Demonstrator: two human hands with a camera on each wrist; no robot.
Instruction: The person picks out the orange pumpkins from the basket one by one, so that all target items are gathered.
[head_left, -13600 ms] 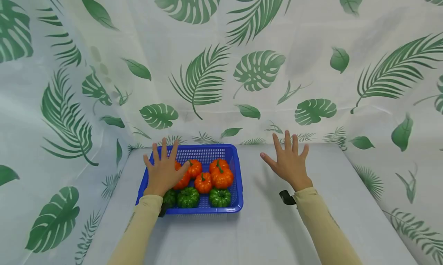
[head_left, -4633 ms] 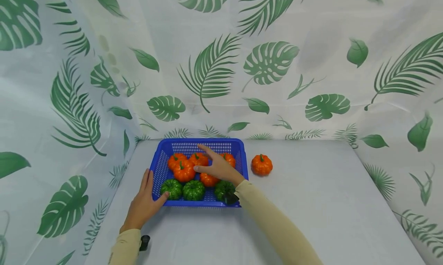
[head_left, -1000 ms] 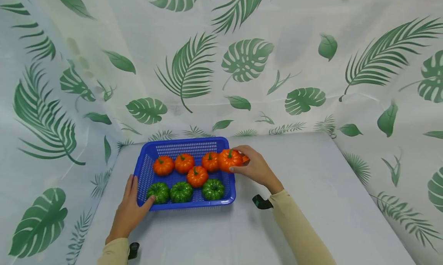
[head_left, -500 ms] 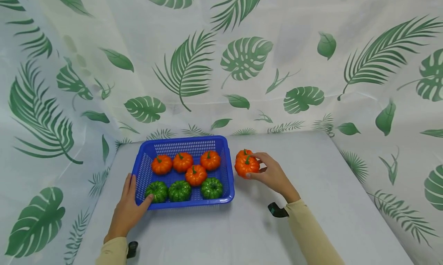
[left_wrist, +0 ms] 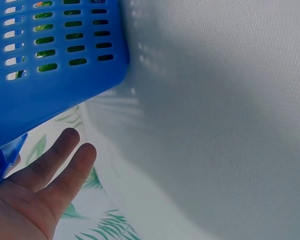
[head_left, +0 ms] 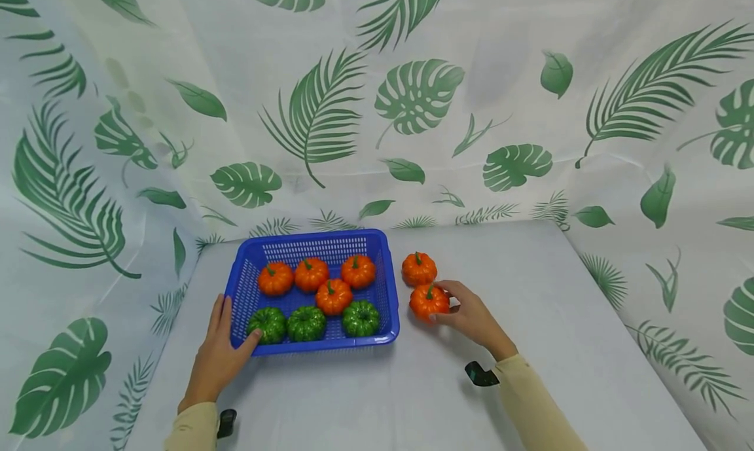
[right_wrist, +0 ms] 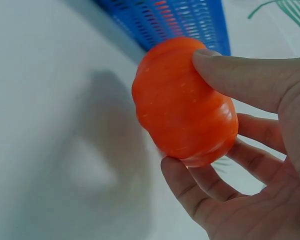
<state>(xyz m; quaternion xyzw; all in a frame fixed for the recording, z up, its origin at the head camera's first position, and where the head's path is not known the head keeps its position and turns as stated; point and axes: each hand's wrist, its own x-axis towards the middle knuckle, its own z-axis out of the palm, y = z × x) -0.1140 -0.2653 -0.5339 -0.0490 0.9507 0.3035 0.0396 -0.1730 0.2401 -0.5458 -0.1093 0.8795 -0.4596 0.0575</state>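
My right hand (head_left: 474, 317) holds a small glossy orange pumpkin (head_left: 429, 302) to the right of the basket. In the right wrist view the thumb lies on one side of this ribbed pumpkin (right_wrist: 185, 105) and the fingertips on the other; its shadow falls on the table. Just behind it sits a second orange pumpkin (head_left: 419, 269). My left hand (head_left: 215, 362) rests at the near left corner of the blue basket (head_left: 318, 348), thumb over the rim. Two straight fingers (left_wrist: 72, 172) show below the basket wall in the left wrist view.
Inside the basket are several orange pumpkins (head_left: 334, 298) and three green ones (head_left: 306, 324), the green along the near side. A white table (head_left: 530, 287) carries everything. Leaf-printed sheeting (head_left: 330, 19) hangs behind and at both sides.
From above the basket's right rim, the held orange pumpkin has moved right and toward the person, coming down in front of the other one outside. The left hand stays at the basket corner.
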